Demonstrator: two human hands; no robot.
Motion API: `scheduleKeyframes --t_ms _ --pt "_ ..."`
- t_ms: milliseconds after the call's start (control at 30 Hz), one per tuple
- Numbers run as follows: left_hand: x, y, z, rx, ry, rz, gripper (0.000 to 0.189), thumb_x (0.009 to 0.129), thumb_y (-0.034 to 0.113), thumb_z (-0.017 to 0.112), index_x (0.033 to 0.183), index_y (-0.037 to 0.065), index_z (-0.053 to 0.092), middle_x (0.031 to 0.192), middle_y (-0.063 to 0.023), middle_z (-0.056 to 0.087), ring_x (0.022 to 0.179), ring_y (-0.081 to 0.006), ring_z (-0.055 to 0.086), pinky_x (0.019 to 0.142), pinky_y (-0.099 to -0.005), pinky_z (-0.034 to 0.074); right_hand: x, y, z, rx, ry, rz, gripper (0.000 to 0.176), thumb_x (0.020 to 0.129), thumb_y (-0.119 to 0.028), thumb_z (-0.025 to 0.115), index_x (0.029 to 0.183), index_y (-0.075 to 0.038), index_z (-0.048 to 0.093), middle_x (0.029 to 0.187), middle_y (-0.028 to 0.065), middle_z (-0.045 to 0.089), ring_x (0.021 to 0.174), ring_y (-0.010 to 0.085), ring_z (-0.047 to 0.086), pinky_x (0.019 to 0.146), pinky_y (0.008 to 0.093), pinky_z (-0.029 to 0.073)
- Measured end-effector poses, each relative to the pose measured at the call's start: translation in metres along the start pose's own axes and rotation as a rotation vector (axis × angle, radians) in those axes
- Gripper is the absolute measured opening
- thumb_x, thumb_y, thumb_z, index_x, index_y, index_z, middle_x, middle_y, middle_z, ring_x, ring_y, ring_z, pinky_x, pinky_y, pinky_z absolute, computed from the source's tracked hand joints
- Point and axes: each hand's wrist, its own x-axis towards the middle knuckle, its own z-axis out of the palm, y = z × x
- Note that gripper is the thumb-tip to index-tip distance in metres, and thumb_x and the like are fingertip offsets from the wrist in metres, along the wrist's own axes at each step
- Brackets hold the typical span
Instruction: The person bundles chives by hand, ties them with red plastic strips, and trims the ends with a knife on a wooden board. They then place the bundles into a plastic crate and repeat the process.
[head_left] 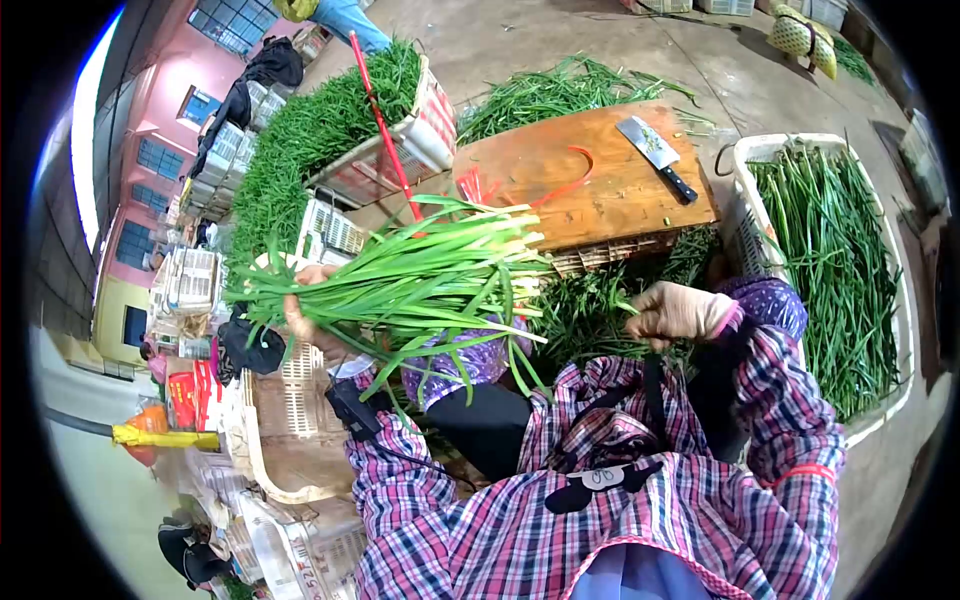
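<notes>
My left hand is closed around the leafy end of a bunch of garlic chives, whose pale stem ends point right. Some leaves hang loose over my knee. My right hand, in a pale glove, is apart from the bunch, its fingers pinched together at a small green piece, seemingly a leaf or stalk. Below and between the hands lies a heap of dark green leaves. In front of me is a wooden board bearing a cleaver and red ties.
At right stands a white crate of chives. Another crate heaped with greens is at far left, with a red pole leaning by it. An opened crate sits by my left elbow. Greens lie behind the board.
</notes>
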Motion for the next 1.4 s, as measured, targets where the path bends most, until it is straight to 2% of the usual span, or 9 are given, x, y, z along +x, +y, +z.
scheduleKeyframes --t_ms 133,333,400,467,533,600,833,1200,1400 --pt "0.006 0.004 -0.016 -0.204 -0.255 0.027 0.02 0.086 0.036 0.052 0.089 0.017 0.05 0.101 -0.012 0.059 0.096 -0.0301 0.056 0.086 -0.0523 0.044 -0.03 0.002 0.0 -0.889 0.4 0.0 0.046 0.075 -0.038 0.07 0.111 -0.012 0.06 0.089 0.0138 0.064 0.083 0.0357 0.061 0.071 0.0438 0.049" --pt "0.012 -0.009 0.007 -0.101 -0.387 -0.073 0.016 0.088 0.031 0.052 0.089 0.016 0.047 0.103 -0.0129 0.055 0.098 -0.0219 0.05 0.083 -0.0495 0.041 0.008 -0.015 0.011 -0.388 0.864 -0.5 0.064 0.07 -0.037 0.075 0.124 -0.01 0.053 0.122 0.0151 0.054 0.112 0.0349 0.051 0.094 0.0416 0.043" --pt "0.018 0.013 -0.062 0.74 -0.008 0.299 0.013 0.088 0.023 0.05 0.082 0.014 0.044 0.091 -0.0026 0.051 0.082 -0.0121 0.049 0.08 -0.0454 0.04 0.028 -0.024 0.019 -0.305 0.91 -0.638 0.066 0.068 -0.033 0.078 0.124 -0.008 0.053 0.128 0.0161 0.05 0.118 0.0334 0.048 0.099 0.0397 0.04" --pt "0.022 0.023 -0.045 -0.106 -0.13 -0.218 0.014 0.086 0.015 0.05 0.076 0.014 0.04 0.079 0.005 0.04 0.065 -0.007 0.041 0.077 -0.0378 0.038 0.049 -0.031 0.028 -0.243 0.849 -0.705 0.068 0.069 -0.033 0.077 0.126 -0.008 0.05 0.131 0.017 0.047 0.126 0.0335 0.04 0.107 0.0407 0.032" --pt "0.016 -0.019 0.013 -0.196 -0.095 -0.065 0.02 0.084 0.017 0.054 0.074 0.016 0.036 0.073 0.0063 0.033 0.058 -0.0085 0.033 0.075 -0.0327 0.035 0.083 -0.033 0.04 0.213 0.534 -0.793 0.066 0.071 -0.034 0.075 0.127 -0.01 0.048 0.13 0.0165 0.048 0.13 0.0339 0.036 0.111 0.0425 0.024" --pt "0.014 -0.045 0.042 -0.435 -0.347 0.056 0.023 0.083 0.02 0.056 0.073 0.017 0.035 0.073 0.0064 0.033 0.059 -0.0084 0.034 0.073 -0.0302 0.033 0.075 -0.05 0.049 -0.219 0.783 -0.758 0.063 0.073 -0.035 0.073 0.126 -0.013 0.048 0.13 0.0161 0.048 0.131 0.0345 0.034 0.112 0.0441 0.019" --pt "0.0 -0.052 0.11 -0.176 -0.451 0.047 0.022 0.088 0.016 0.049 0.071 0.016 0.035 0.067 0.0044 0.033 0.06 -0.01 0.036 0.072 -0.0263 0.032 0.083 -0.033 0.064 -0.068 0.957 -0.784 0.02 0.076 -0.019 0.068 0.093 -0.01 0.064 0.107 0.0082 0.061 0.105 0.0323 0.052 0.09 0.0475 0.037" --pt "-0.025 -0.012 0.09 -0.268 -0.349 0.163 0.031 0.091 0.027 0.047 0.064 0.015 0.037 0.071 0.002 0.045 0.053 -0.0099 0.043 0.059 -0.0268 0.036 0.033 0.038 0.002 -1.054 0.787 -0.023 0.034 0.076 -0.023 0.064 0.107 -0.013 0.06 0.105 0.0086 0.061 0.104 0.0264 0.055 0.095 0.0456 0.036" --pt "-0.023 -0.017 0.109 0.01 -0.476 0.094 0.033 0.09 0.023 0.046 0.06 0.012 0.038 0.07 -0.0008 0.045 0.049 -0.0115 0.043 0.05 -0.0245 0.036 -0.009 -0.082 -0.021 -0.335 0.701 -0.739 0.055 0.075 -0.028 0.072 0.123 -0.008 0.054 0.113 0.016 0.06 0.105 0.0327 0.057 0.09 0.0386 0.046"
